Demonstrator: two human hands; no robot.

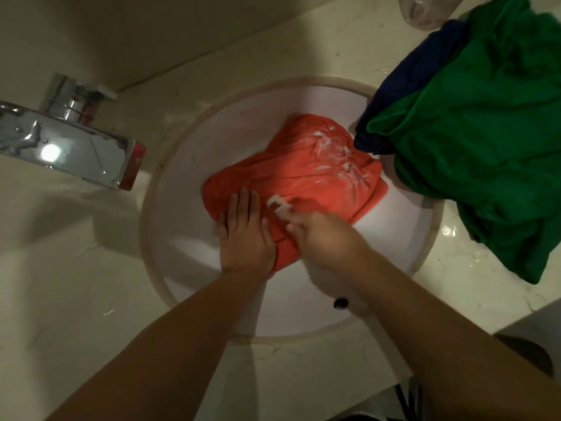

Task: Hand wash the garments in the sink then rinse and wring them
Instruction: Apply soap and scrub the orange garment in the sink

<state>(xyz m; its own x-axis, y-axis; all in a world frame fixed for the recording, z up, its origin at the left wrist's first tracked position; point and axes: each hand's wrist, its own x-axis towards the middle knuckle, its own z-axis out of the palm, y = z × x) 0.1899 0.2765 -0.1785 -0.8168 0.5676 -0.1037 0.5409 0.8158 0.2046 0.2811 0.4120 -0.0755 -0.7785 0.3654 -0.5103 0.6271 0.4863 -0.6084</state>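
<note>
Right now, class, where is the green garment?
In the head view, the green garment is piled on the counter right of the sink, overlapping its rim, atop a dark blue garment.

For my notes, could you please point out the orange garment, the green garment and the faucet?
orange garment [300, 177]: head view, its middle.
green garment [473, 141]: head view, its middle folds.
faucet [69, 147]: head view, spout top.

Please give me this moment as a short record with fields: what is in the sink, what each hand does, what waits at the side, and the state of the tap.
in sink: orange garment with white suds, inside the round sink
left hand: left hand flat, pressing the garment's near edge
right hand: right hand blurred, sudsy, on the garment
waiting: green garment over dark blue garment, on the counter, overhanging the sink's rim
tap: chrome faucet, no water seen running
</note>
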